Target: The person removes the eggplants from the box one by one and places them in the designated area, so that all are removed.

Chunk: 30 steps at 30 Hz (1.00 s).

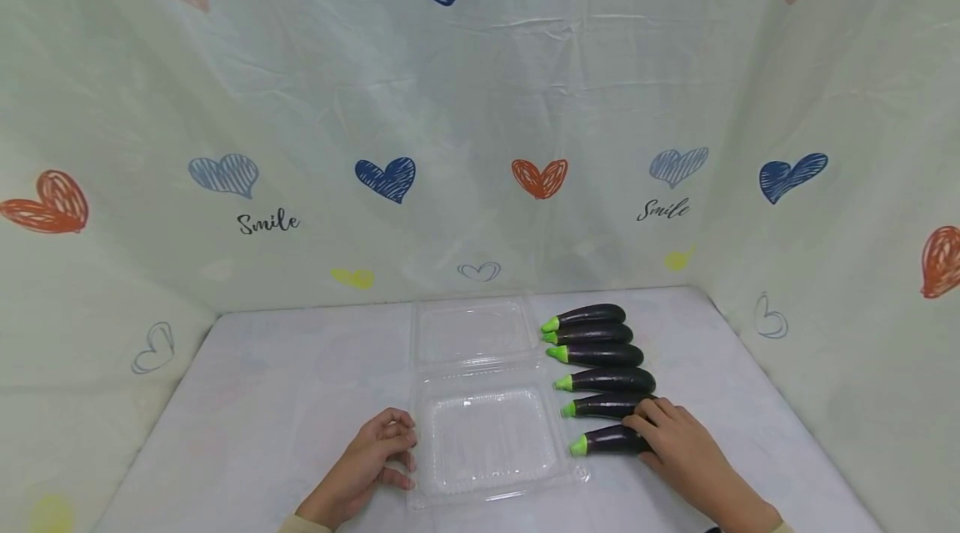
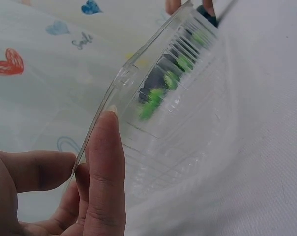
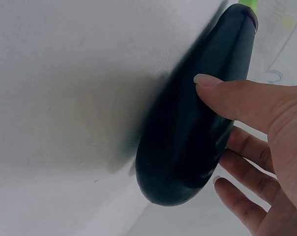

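A clear plastic clamshell container (image 1: 491, 441) lies opened flat, its lid (image 1: 472, 331) toward the back wall. At its left side my left hand (image 1: 378, 456) pinches the rim between thumb and fingers, seen closer in the left wrist view. To the right of the container, several dark purple eggplants (image 1: 603, 380) with green stem ends lie in a column, stems pointing left. My right hand (image 1: 682, 450) grips the rounded end of the nearest eggplant (image 1: 611, 439). In the right wrist view the thumb lies across this eggplant (image 3: 188, 132), with the fingers around its other side.
A white cloth covers the table (image 1: 285, 383). Behind and on both sides hangs a pale curtain (image 1: 450, 108) printed with hearts and the word Smile. The table's back edge meets the curtain just beyond the lid and the farthest eggplant.
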Motion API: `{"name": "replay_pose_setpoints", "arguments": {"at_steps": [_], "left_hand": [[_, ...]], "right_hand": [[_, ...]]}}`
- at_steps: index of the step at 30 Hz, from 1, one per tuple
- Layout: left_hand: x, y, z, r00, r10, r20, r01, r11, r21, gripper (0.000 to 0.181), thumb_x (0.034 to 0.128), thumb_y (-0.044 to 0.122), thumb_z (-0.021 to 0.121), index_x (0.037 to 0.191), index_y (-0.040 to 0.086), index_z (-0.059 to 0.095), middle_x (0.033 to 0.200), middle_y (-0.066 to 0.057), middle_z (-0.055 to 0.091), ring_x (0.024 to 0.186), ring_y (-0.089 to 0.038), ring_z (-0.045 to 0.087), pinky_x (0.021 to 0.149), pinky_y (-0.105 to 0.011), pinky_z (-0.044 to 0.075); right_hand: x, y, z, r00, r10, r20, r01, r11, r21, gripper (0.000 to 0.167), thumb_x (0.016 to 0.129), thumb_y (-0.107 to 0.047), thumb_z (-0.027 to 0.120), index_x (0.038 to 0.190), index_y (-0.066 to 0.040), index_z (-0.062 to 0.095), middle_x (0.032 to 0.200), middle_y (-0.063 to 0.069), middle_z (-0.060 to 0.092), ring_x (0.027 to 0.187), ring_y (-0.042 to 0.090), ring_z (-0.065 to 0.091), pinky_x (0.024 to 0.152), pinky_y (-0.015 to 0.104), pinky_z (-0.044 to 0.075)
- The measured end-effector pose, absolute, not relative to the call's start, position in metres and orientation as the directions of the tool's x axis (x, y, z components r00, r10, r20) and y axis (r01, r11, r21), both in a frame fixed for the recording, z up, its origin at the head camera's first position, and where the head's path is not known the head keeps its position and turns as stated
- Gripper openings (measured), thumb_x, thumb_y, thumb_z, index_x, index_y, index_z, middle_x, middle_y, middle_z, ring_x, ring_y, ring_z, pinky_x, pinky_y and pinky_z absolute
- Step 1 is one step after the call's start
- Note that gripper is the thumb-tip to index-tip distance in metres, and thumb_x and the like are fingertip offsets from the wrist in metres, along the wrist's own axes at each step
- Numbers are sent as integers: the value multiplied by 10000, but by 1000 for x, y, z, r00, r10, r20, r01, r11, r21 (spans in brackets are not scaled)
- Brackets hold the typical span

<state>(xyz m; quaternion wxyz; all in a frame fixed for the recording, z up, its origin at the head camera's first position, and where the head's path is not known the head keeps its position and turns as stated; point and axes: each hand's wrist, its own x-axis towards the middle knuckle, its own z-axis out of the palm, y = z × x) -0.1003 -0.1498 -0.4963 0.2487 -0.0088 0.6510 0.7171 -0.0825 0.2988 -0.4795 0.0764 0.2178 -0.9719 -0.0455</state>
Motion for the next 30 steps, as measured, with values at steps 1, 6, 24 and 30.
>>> {"name": "replay_pose_setpoints", "arguments": {"at_steps": [1,6,24,30], "left_hand": [[-100,-150,-497,-876,345,-337,-368,-28,929,232,1035,101,602,1207,9,476,927,-4,577,774,-147,614,639,-306,644],[-101,-150,-497,-876,343,-340,-372,-28,928,232,1032,100,603,1203,8,476,919,-1,582,771,-144,616,639,-304,645],[-100,-149,-494,-879,338,-335,-365,-28,930,227,1029,108,608,1189,10,480,908,-3,570,763,-142,613,630,-292,639],[-100,-148,-493,-879,328,-346,-373,-20,928,233,1030,120,603,1187,4,476,924,-16,562,755,-134,617,624,-289,638]], "right_hand": [[-83,299,-480,-892,-432,130,-417,900,126,451,694,-177,983,1071,-190,735,1014,-53,581,995,184,574,892,406,589],[-82,297,-481,-898,-424,115,-409,903,135,444,713,-197,977,1087,-183,737,1034,-45,591,1014,193,578,900,408,589],[-78,292,-477,-909,-407,90,-396,910,124,468,707,-238,980,1104,-174,741,1054,-32,610,1010,198,575,904,425,587],[-74,293,-475,-901,-420,105,-411,906,101,489,706,-231,979,1131,-166,746,1090,-19,629,1043,207,591,914,435,586]]}}
